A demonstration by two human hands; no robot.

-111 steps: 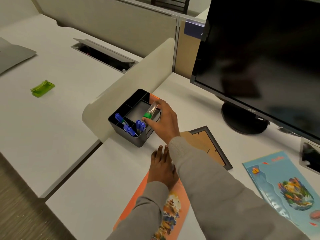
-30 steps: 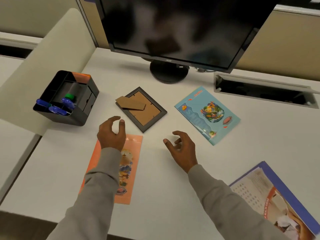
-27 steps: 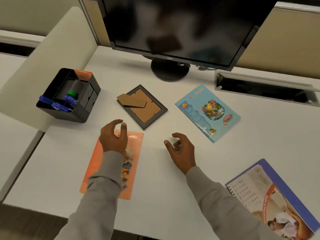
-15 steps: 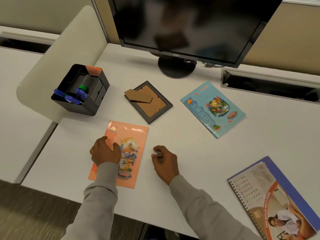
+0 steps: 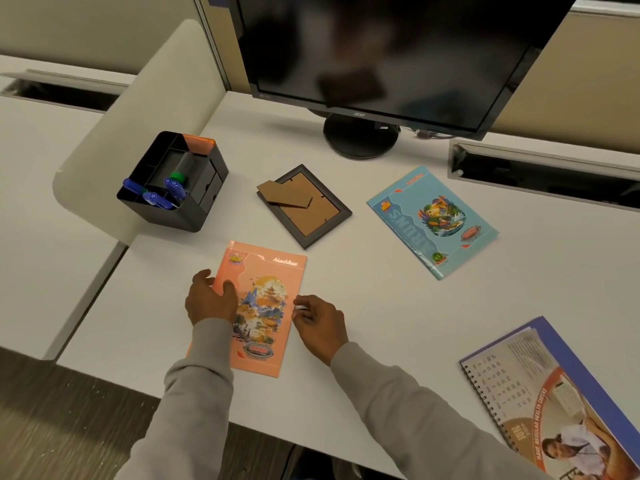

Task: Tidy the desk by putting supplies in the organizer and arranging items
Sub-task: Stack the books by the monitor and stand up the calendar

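An orange booklet (image 5: 263,306) lies flat near the desk's front edge. My left hand (image 5: 207,301) grips its left edge, thumb on the cover. My right hand (image 5: 318,323) has curled fingertips pinching its right edge. To the upper left stands the black organizer (image 5: 194,213), holding blue pens (image 5: 152,197), a green-capped tube (image 5: 178,175) and an orange pad (image 5: 197,142). A picture frame (image 5: 304,206) lies face down behind the booklet. A blue booklet (image 5: 433,220) lies to the right.
A dark monitor (image 5: 381,46) on a round stand (image 5: 360,136) is at the back. A spiral-bound calendar (image 5: 554,403) sits at the front right. A cable slot (image 5: 543,174) opens at the back right. A beige divider panel (image 5: 138,116) borders the desk on the left.
Both hands came from above the desk down onto the orange booklet. The left hand took its left edge, and the right hand moved left to its right edge.
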